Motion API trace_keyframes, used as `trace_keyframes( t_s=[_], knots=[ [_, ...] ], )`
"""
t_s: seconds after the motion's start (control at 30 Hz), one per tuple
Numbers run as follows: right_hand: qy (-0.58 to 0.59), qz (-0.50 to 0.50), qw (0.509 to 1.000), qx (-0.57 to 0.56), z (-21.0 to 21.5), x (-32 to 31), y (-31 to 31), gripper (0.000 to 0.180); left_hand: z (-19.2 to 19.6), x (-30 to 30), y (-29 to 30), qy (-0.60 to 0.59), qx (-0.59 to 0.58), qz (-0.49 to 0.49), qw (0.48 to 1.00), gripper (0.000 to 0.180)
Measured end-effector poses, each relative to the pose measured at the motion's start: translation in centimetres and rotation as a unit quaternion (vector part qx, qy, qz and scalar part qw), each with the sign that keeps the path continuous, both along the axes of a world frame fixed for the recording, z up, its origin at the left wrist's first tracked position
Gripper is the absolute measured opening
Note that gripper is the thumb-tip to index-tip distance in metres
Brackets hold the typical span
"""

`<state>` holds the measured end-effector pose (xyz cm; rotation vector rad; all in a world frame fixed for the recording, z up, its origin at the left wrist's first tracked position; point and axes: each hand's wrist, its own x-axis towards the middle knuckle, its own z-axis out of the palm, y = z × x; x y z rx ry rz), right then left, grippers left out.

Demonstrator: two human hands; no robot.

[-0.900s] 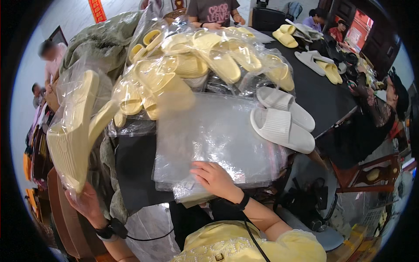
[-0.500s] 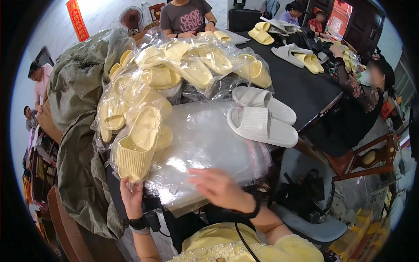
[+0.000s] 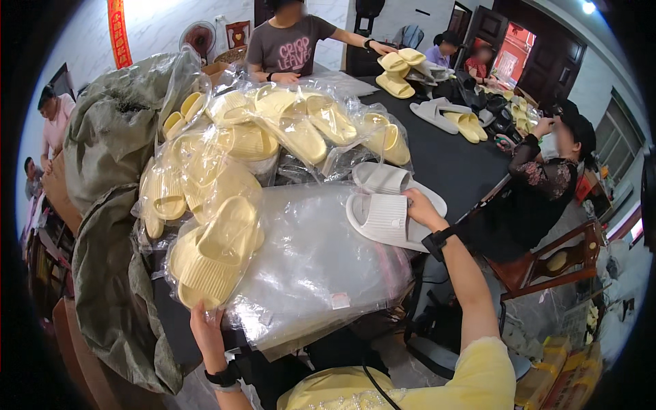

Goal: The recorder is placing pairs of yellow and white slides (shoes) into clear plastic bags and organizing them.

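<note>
Lower left of the frame, the left hand was pinching the bottom edge of a clear bag with a pair of yellow slippers in it, fingers closed on the plastic. Right of centre, the right hand rested on the near white slipper, fingers curled over its edge, beside a stack of empty plastic bags on the black table.
</note>
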<state>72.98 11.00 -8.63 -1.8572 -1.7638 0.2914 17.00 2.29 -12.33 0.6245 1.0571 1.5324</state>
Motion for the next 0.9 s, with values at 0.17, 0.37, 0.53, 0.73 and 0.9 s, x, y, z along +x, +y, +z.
trace_keyframes(
  t_s=[0.17, 0.37, 0.53, 0.73, 0.9],
  knots=[
    [-0.091, 0.027, 0.995, 0.010, 3.4, 0.7, -2.0, 0.023, -0.5, 0.2, -0.1, 0.028, -0.002, 0.034, 0.999, 0.027],
    [-0.181, 0.046, 0.967, -0.172, 12.4, 8.1, -5.0, 0.019, -1.1, -0.2, 0.1, 0.029, -0.001, 0.034, 0.999, 0.029],
    [-0.210, -0.170, 0.935, 0.231, 16.4, 13.4, -2.0, 0.028, -1.3, -0.9, 0.2, 0.083, 0.019, 0.023, 0.996, 0.028],
    [-0.042, 0.020, 0.984, 0.171, 12.7, -3.0, 0.5, 0.024, -2.4, -2.0, -0.6, 0.628, 0.108, 0.037, 0.770, 0.023],
    [-0.188, 0.236, 0.953, 0.036, 5.8, -16.3, -7.2, 0.037, -0.7, -0.2, -0.1, 0.054, 0.031, -0.001, 0.998, 0.019]
  ],
)
